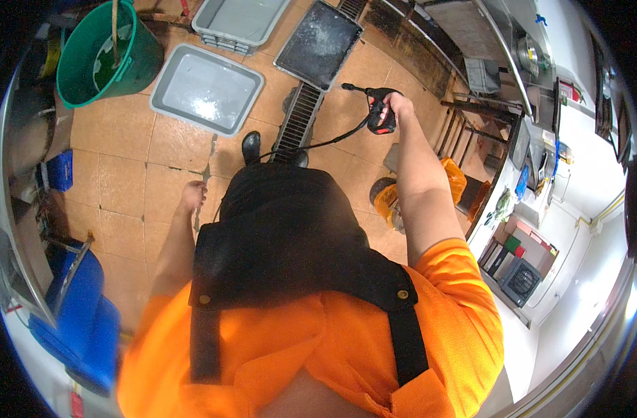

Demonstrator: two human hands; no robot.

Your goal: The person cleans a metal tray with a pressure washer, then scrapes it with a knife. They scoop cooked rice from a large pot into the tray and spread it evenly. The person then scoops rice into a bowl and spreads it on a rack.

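My right hand (398, 108) grips a black and red pressure-washer spray gun (379, 112), its short nozzle pointing left over the tiled floor. A thin black hose (339, 139) runs from it down towards my boots. My left hand (194, 195) hangs beside my black apron with its fingers curled, and no object shows in it. Ahead on the floor lie a grey plastic tub (206, 90) with a wet inside, a second grey tub (240, 21) on a crate-like base, and a dark tray (319, 44) with whitish marks, which overlaps the floor drain.
A metal drain grate (299, 117) runs between my boots. A green bin (109, 57) holding a stick and liquid stands at the upper left, blue bins (83, 308) at the lower left. Orange bags (387, 204) and a metal rack (480, 123) are on the right.
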